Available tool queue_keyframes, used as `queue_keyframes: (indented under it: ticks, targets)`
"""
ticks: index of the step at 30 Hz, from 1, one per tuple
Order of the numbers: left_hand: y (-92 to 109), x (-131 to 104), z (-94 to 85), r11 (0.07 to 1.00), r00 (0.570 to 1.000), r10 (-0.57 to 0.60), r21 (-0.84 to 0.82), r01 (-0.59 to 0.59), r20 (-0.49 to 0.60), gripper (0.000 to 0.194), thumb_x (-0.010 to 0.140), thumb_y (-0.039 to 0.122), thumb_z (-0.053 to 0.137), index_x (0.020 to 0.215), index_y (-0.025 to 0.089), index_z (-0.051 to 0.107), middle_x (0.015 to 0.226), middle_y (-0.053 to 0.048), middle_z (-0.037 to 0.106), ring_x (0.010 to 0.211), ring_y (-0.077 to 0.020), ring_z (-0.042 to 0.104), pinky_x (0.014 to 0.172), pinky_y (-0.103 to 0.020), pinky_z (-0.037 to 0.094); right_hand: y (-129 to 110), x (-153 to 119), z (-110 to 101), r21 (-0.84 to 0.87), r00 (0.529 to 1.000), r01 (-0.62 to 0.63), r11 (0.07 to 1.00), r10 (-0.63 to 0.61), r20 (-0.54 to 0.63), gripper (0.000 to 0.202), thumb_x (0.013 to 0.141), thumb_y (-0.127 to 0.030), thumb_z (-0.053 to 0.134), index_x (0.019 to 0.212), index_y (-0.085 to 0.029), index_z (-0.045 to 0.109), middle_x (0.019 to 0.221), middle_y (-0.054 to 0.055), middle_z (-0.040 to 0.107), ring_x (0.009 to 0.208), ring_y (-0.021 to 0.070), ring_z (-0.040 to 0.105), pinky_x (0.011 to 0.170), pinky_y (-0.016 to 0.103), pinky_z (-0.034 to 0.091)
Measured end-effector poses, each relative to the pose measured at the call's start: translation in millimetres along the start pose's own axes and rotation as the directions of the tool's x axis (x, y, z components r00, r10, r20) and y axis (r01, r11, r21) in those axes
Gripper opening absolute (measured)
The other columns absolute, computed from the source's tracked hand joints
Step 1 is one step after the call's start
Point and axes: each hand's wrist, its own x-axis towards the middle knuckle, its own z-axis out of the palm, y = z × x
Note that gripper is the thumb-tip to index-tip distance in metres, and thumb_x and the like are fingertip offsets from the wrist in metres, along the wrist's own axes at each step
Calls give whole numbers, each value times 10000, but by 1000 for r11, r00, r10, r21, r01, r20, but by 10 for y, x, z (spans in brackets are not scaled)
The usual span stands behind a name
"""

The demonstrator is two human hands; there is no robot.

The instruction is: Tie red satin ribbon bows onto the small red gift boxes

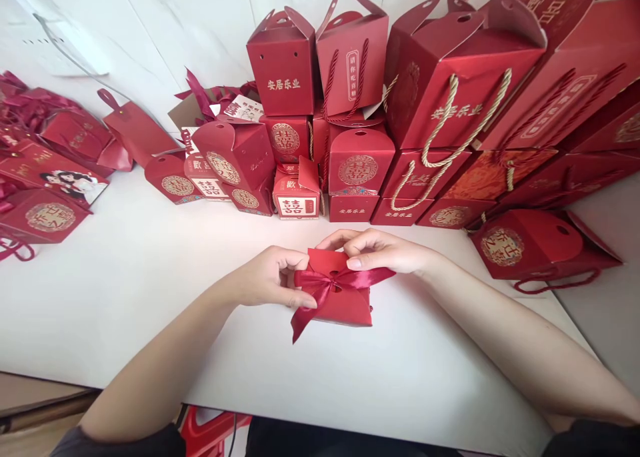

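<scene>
A small red gift box (353, 313) sits in front of me, held between both hands over the white table. Across its top runs a dark red satin ribbon (363, 279), tied at the middle, with one tail hanging down to the left. My left hand (277, 277) pinches the ribbon at the box's left side, thumb and fingers closed. On the far right corner, my right hand (377, 249) has its thumb and fingers closed on the ribbon's right part. Some of its fingers are hidden behind the box.
Red gift boxes (285, 70) stand stacked along the white wall, some with rope handles (460, 130). More boxes and ribbons (60, 217) lie at the left. One box (530, 243) lies on its side at the right. A red stool (207, 430) shows below the table's front edge.
</scene>
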Motion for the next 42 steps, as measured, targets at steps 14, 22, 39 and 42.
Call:
queue_keyframes:
  ticks: [14,22,39,42]
  targets:
    - [11,6,13,998,1000,-15,-65,15,1,348,651,307,790,612,154,479,608,51,447,553,-81,424,503,-208,372,32,-2,11,-92,999,49,995,-49,12,430,863,-365,644,551,-165,426,1284,111,547,1159,232,516,1001,390,381]
    - [-21,26,-20,997,998,0,-76,-5,-67,284,668,281,787,708,140,544,640,28,539,573,-95,504,531,-213,425,15,-18,-12,-104,996,86,991,-88,-10,396,874,-329,632,562,-154,464,1300,109,541,1142,239,536,994,402,392]
    - [-66,61,-48,999,994,32,-29,-35,-100,384,672,315,787,647,165,434,626,53,470,578,-83,431,524,-210,354,-115,-16,275,-749,931,273,603,-362,47,156,847,-148,568,993,-201,586,948,65,562,910,207,511,880,374,400]
    - [-69,57,-44,999,995,32,-36,-35,-99,387,671,312,787,644,166,429,618,58,451,571,-80,420,525,-212,348,-100,-23,259,-761,932,274,588,-357,59,165,821,-128,578,967,-204,572,952,61,549,912,209,499,882,371,396]
